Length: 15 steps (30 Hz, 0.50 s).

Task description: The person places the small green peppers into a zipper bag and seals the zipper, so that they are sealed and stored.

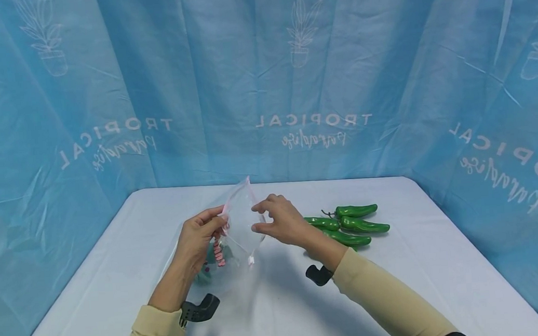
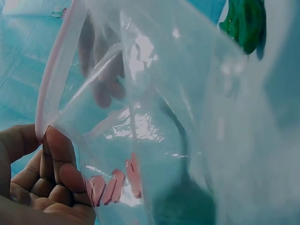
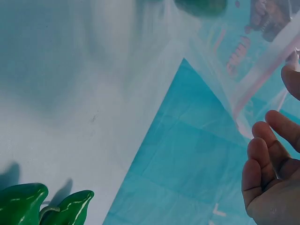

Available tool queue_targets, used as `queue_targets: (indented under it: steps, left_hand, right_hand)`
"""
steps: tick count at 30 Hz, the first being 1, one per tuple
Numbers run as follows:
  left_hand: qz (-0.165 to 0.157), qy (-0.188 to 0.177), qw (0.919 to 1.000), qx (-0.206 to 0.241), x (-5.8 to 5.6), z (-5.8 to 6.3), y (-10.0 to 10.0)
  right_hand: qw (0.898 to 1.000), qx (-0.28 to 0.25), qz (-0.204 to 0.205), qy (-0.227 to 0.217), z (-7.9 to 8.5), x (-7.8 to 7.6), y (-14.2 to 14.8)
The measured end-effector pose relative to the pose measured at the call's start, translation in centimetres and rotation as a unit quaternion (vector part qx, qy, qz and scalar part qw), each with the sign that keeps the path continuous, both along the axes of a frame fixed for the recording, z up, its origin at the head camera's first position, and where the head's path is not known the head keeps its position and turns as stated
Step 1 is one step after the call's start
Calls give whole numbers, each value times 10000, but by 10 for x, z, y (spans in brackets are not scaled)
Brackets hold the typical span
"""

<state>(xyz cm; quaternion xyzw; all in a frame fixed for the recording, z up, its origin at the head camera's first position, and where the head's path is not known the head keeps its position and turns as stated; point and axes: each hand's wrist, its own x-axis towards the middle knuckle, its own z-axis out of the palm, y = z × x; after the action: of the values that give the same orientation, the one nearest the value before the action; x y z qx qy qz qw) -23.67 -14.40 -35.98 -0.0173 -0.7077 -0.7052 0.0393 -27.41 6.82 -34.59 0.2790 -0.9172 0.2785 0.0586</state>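
A clear zip bag (image 1: 241, 231) with a pink seal strip and pink printing hangs upright above the white table. My left hand (image 1: 196, 242) pinches its top edge between thumb and fingertips, which the left wrist view also shows. A white slider (image 1: 251, 260) sits at the near end of the seal. Something green shows blurred through the lower bag; I cannot tell its kind. Beside the bag's mouth on the right is my right hand (image 1: 283, 222), thumb and fingers apart with nothing held. Several green peppers (image 1: 358, 225) lie behind and right of that hand, partly hidden by it.
The white table (image 1: 399, 284) has a rounded far edge. Blue printed curtains (image 1: 226, 87) hang behind it and along both sides. Dark wrist mounts (image 1: 200, 309) sit on both forearms.
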Motion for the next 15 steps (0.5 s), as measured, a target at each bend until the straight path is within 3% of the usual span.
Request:
queue_targets:
  steps: [15]
  left_hand:
    - [84, -48, 9999, 79, 1, 1, -1]
  right_hand:
    - [9982, -542, -233, -133, -2, 10, 31]
